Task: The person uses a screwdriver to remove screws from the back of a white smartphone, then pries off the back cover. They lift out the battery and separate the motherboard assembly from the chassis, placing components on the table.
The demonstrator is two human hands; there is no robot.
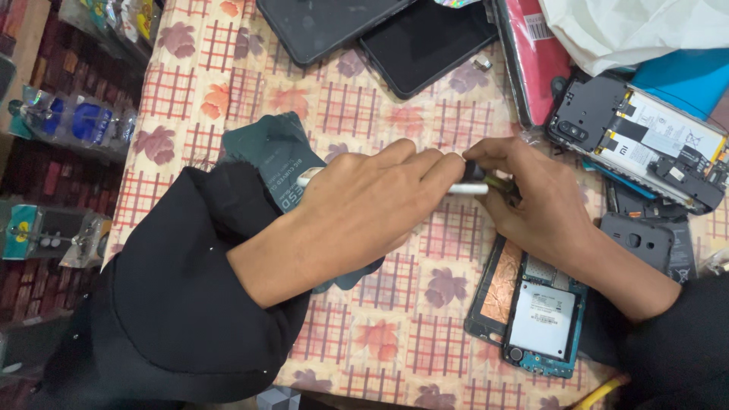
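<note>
My left hand [364,209] reaches across the table and grips a slim white tool [467,188] that lies level under its fingers. My right hand [531,201] meets it from the right, its fingertips pinched on the tool's dark tip and a small brass-coloured part. Below my right wrist lies an opened phone [531,304] with a white battery and a copper-coloured plate showing. A dark green sachet [273,156] lies under my left hand.
A floral checked cloth [395,342] covers the table. Two dark phones [380,30] lie at the top, a red case [531,53] beside them. Another opened phone [645,140] and black back parts [645,239] sit at the right. Packaged goods [68,121] hang at the left.
</note>
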